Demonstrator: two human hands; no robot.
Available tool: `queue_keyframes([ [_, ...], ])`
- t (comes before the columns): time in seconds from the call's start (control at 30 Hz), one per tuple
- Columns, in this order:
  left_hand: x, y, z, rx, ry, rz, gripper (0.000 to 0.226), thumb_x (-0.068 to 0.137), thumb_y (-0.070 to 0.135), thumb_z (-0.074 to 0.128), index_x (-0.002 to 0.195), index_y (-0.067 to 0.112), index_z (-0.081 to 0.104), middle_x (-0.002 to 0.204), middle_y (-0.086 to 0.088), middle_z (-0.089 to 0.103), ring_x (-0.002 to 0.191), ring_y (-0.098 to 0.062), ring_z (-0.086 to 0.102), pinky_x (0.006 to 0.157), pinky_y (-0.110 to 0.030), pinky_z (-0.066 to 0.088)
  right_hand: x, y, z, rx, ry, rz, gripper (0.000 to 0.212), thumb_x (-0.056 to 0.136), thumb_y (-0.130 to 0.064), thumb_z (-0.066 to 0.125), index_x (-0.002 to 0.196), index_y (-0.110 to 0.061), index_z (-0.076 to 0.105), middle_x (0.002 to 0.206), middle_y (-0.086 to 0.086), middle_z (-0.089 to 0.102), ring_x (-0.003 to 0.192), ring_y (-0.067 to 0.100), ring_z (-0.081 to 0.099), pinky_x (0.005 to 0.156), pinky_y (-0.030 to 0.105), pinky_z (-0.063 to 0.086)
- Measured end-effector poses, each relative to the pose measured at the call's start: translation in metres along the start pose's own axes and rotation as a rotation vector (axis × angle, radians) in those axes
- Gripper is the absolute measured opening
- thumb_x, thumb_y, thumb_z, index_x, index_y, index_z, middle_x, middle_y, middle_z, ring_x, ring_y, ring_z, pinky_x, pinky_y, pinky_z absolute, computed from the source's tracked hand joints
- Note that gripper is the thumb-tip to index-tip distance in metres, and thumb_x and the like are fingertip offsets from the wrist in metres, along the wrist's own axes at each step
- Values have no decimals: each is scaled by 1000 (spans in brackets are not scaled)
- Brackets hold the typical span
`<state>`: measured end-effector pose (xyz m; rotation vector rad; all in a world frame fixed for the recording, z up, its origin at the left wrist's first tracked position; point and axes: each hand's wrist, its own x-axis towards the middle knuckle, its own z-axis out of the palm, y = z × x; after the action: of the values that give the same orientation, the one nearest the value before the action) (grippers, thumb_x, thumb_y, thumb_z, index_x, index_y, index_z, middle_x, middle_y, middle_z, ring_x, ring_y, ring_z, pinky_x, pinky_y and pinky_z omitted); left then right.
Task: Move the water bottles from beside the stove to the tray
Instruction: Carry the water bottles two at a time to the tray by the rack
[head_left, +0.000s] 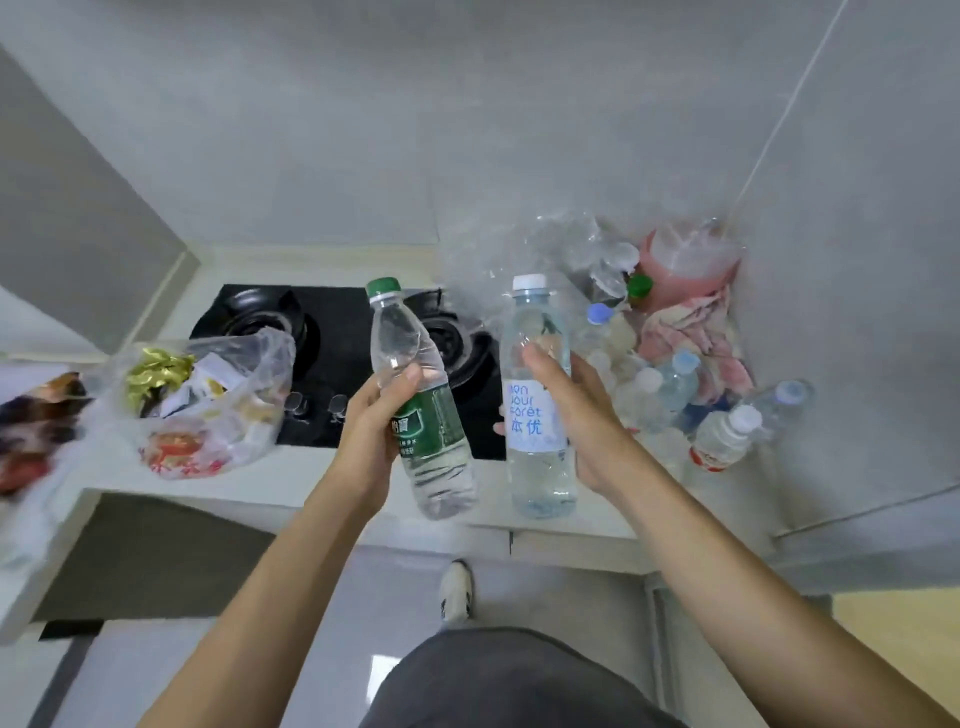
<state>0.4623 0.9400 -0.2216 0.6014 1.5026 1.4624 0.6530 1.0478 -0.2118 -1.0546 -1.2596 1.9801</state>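
Looking down from the head cam, you're holding a bottle in each of your hands, both lifted above the front edge of the tabletop (322, 467). Your left hand (371, 436) is gripping the green-label bottle (421, 400), fingers curled round its middle and thumb pressing near the shoulder; it's tilting, with its green cap leaning left and its base toward you. Your right hand (576, 415) is wrapping round the blue-label bottle (537, 400) from the right side, and that one is standing pretty much upright with its white cap on top. The two bottles are sitting near each other but apart.

Behind them the black stove (332, 332) is lying in the tabletop. Just right of the stove, the pile of bottles (670, 395) is crowding the corner, mostly clear ones with white or pale blue caps, some upright and some lying down. A pink cloth (696, 332) and crumpled clear plastic wrap (550, 244) are sitting behind that pile. Left of the stove, a clear bag of snacks (218, 400) is slumping on the tabletop. Down below, one white shoe (456, 590) is showing on the floor.
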Motion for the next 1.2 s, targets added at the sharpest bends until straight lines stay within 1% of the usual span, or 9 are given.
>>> queue_keyframes([
  [0.1, -46, -2, -12, -86, 94, -4, 59, 78, 59, 73, 112, 11, 70, 101, -15, 74, 90, -23, 74, 80, -39, 61, -14, 6, 22, -47, -139, 45, 45, 91, -58, 66, 114, -20, 66, 90, 23, 77, 73, 33, 76, 71, 43, 64],
  [0.2, -96, -2, -33, -199, 148, -100, 67, 81, 66, 66, 114, 8, 64, 90, -11, 74, 74, -20, 71, 64, -34, 61, -26, 24, 55, 7, -266, 101, 52, 94, -56, 68, 117, -10, 64, 90, 17, 76, 70, 32, 71, 68, 41, 60],
  [0.4, -195, -15, -98, -287, 384, -70, 70, 88, 65, 61, 121, 3, 65, 101, -19, 71, 90, -33, 71, 84, -44, 62, -60, 65, 148, -12, -536, 209, 72, 80, -65, 73, 121, -6, 64, 91, 17, 73, 70, 30, 70, 69, 41, 60],
  [0.53, -261, -30, -151, -333, 619, -61, 78, 88, 70, 63, 130, 4, 63, 104, -20, 73, 91, -34, 73, 81, -42, 64, -94, 98, 221, -92, -679, 268, 71, 80, -67, 74, 121, -10, 64, 92, 18, 74, 71, 34, 70, 73, 45, 58],
  [0.7, -349, -53, -233, -450, 836, -53, 63, 97, 64, 51, 121, 8, 66, 98, -19, 73, 81, -31, 73, 77, -41, 63, -152, 150, 324, -161, -817, 351, 51, 85, -61, 71, 112, -18, 66, 87, 16, 72, 66, 32, 69, 67, 40, 59],
  [0.9, -446, -69, -336, -519, 939, -12, 62, 96, 63, 53, 116, 6, 67, 95, -18, 72, 77, -28, 73, 73, -38, 64, -230, 212, 450, -285, -908, 383, 56, 89, -58, 69, 121, -12, 60, 93, 20, 72, 69, 32, 69, 65, 39, 61],
  [1.0, -496, -73, -385, -578, 1004, 35, 75, 92, 64, 56, 130, 0, 62, 95, -18, 71, 78, -28, 73, 72, -36, 65, -268, 240, 513, -303, -977, 406, 58, 89, -57, 72, 120, -10, 58, 89, 20, 70, 67, 32, 68, 63, 39, 61],
  [1.07, -531, -78, -414, -640, 1052, 92, 82, 90, 65, 60, 132, -4, 58, 96, -19, 68, 76, -29, 71, 71, -37, 65, -292, 259, 552, -319, -1038, 429, 60, 86, -59, 72, 118, -10, 59, 88, 20, 69, 66, 32, 67, 65, 40, 60],
  [1.2, -593, -93, -460, -715, 1182, 185, 81, 84, 70, 64, 126, 2, 60, 92, -19, 68, 71, -30, 70, 72, -40, 63, -335, 296, 625, -393, -1183, 484, 66, 84, -64, 72, 122, -11, 60, 90, 20, 69, 71, 33, 67, 72, 43, 58],
])
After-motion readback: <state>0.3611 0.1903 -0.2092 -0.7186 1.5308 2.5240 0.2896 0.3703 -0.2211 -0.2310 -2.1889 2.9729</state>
